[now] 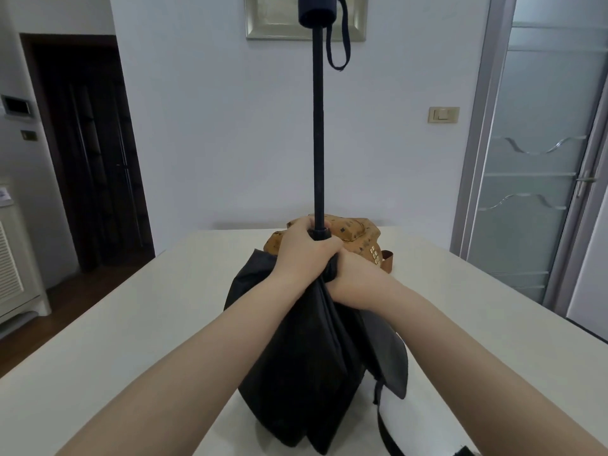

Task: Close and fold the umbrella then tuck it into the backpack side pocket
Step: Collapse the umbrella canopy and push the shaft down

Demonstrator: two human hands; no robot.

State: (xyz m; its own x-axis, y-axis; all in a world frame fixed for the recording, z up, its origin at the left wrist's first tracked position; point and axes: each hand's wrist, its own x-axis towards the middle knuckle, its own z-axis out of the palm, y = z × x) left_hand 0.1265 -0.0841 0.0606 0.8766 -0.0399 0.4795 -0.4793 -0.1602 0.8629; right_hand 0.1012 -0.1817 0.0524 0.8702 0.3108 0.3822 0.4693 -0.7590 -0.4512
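A black umbrella [306, 357] stands upside down on the white table [131, 324], its canopy collapsed and hanging loose, its shaft extended straight up. The handle [317, 9] with a wrist strap is at the top edge of the view. My left hand [304, 248] grips the runner and the gathered cloth at the base of the shaft. My right hand [353, 278] clasps the bunched canopy just below and to the right of it. Behind both hands stands a tan patterned backpack [358, 236], mostly hidden; its side pocket cannot be seen.
A dark strap [383, 419] trails from the canopy over the table's near edge. A dark doorway [88, 153] lies at the left, a frosted glass door [533, 166] at the right. The wall behind holds a framed picture [279, 18] and a light switch [443, 115].
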